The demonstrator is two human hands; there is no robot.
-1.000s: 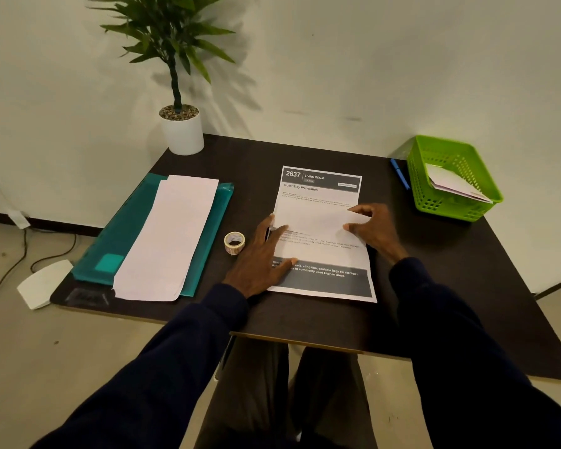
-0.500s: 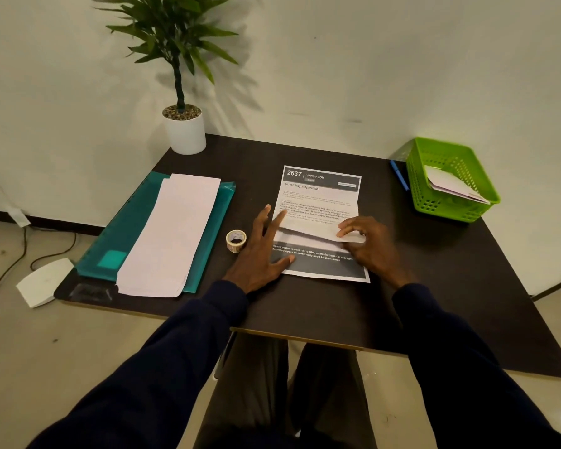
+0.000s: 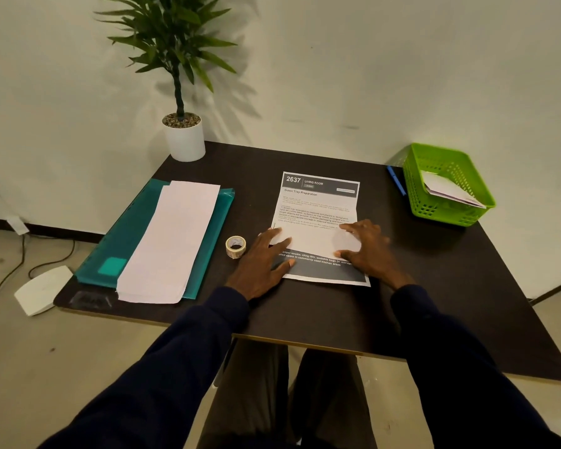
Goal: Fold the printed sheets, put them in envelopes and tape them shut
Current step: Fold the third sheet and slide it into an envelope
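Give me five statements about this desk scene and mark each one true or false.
1. Both hands rest on the printed sheet. True: the left hand and the right hand press on it.
2. The tape roll lies to the right of the sheet. False: it lies just left of it, by the left hand.
3. The green basket is empty. False: white paper lies inside it.
4. A potted plant stands at the table's far left corner. True.
5. The blue pen lies on the teal folder. False: it lies on the table beside the basket; a stack of white paper lies on the folder.
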